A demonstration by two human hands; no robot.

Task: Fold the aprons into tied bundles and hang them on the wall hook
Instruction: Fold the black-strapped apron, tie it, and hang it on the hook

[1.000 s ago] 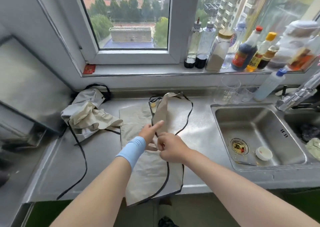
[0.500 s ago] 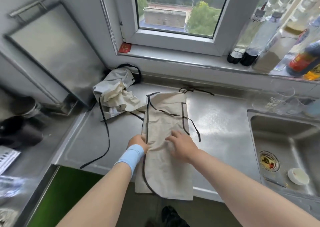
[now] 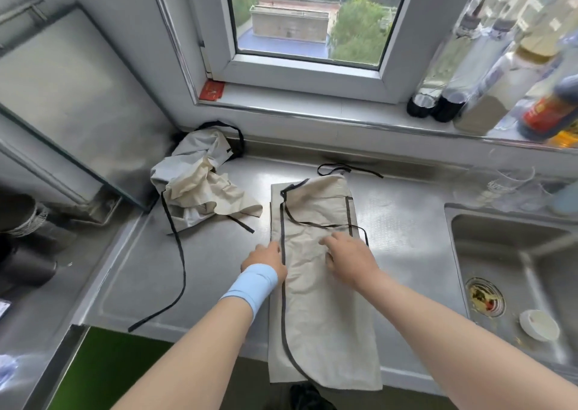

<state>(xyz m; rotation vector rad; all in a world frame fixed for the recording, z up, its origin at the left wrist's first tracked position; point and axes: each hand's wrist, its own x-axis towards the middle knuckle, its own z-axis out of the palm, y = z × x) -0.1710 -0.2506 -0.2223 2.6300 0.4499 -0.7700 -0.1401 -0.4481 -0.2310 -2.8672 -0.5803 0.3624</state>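
Note:
A beige apron (image 3: pixel 319 309) with black trim lies folded lengthwise on the steel counter (image 3: pixel 219 272), its lower end hanging over the front edge. Black ties cross its upper part. My left hand (image 3: pixel 264 258), with a blue wristband, rests at the apron's left edge; its fingers are hidden under the hand. My right hand (image 3: pixel 348 254) lies on the cloth with fingers spread and slightly bent, touching a black tie. A second apron (image 3: pixel 200 190) sits crumpled at the back left, one long black strap (image 3: pixel 178 253) trailing toward the front edge. No wall hook is in view.
A steel sink (image 3: pixel 513 272) with a small white cup (image 3: pixel 538 324) is at the right. Several bottles (image 3: pixel 481 75) stand on the window sill. Clear glasses (image 3: pixel 513 190) sit behind the sink. A steel cabinet (image 3: pixel 62 103) and dark pots (image 3: pixel 22 240) stand at the left.
The apron's right part has been folded over to the left into a narrow strip. My hands went from pinching the trim to lying on the cloth. The view has shifted left.

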